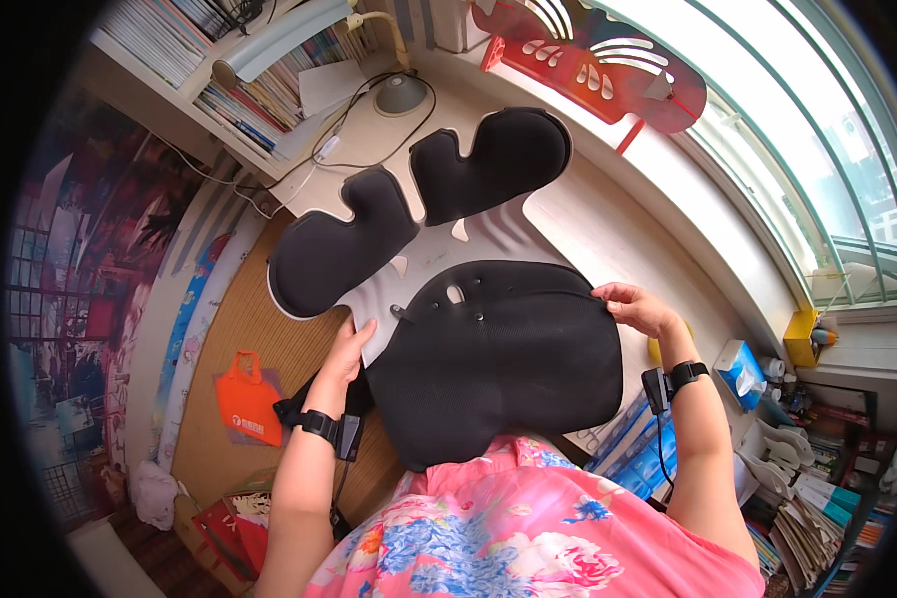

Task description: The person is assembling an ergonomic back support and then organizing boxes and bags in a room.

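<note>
Before me is a posture seat with a pale grey plastic shell (458, 237). Two black, lobed pads cover its far end, a left pad (339, 249) and a right pad (498, 159). Across the near part lies a large black padded cover (503, 349) with an oval hole and small fittings near its far edge. My left hand (347, 351) grips the shell's left edge, thumb on top and fingers hidden underneath. My right hand (640, 309) pinches the cover's far right corner. The cover's near edge reaches my pink flowered shirt.
A desk lamp (401, 95) with a cable stands beyond the seat, beside shelves of books (259, 105). A red cut-out panel (598, 75) leans by the window. An orange bag (249, 399) lies at left; a tissue pack (741, 376) and stacked books (817, 538) are at right.
</note>
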`<action>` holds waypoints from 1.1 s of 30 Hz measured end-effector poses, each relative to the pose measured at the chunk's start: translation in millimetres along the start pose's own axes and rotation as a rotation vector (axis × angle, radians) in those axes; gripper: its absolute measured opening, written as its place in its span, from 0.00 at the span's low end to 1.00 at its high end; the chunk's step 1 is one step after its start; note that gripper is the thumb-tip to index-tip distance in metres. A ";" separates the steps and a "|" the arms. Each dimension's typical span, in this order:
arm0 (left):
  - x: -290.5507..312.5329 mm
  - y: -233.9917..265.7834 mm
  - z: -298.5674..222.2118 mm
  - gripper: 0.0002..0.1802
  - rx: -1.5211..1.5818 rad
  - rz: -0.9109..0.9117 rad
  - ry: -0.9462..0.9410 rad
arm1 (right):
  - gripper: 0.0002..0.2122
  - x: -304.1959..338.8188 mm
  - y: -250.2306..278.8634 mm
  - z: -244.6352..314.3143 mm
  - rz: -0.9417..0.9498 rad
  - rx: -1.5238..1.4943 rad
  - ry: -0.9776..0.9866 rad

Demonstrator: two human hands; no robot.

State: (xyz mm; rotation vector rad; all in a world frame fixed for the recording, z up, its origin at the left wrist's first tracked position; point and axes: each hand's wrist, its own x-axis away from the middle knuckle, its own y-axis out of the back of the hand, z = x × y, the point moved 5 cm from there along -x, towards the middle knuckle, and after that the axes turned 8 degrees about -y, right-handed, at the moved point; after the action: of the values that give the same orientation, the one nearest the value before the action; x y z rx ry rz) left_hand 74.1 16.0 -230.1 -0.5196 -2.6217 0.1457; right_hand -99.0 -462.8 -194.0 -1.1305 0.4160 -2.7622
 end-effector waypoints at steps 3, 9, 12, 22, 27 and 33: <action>-0.5 11.5 0.0 0.31 -0.065 0.017 0.009 | 0.17 8.6 -12.3 8.1 0.026 -0.056 0.017; 34.6 -13.9 -49.2 0.32 -0.027 0.049 0.009 | 0.15 40.6 -37.1 31.7 -0.099 -0.206 0.215; 51.0 23.3 -39.9 0.28 0.001 0.014 -0.073 | 0.14 42.0 -46.9 32.5 -0.231 -0.372 0.244; 22.1 28.1 -40.5 0.21 0.739 -0.046 0.014 | 0.13 11.0 -79.4 102.5 -0.288 -0.525 0.265; -14.4 34.1 -53.7 0.18 0.817 -0.172 0.054 | 0.19 -3.2 -85.9 153.5 -0.612 -0.291 0.391; -38.7 49.7 -62.0 0.08 0.756 -0.251 -0.003 | 0.17 -10.4 -81.8 167.0 -0.599 -0.302 0.414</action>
State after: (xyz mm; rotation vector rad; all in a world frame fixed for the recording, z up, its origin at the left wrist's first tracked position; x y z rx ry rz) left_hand 151.1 47.8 -200.6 0.0725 -2.3574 0.9937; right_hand 24.7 -416.5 -62.6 -0.8223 0.6458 -3.5823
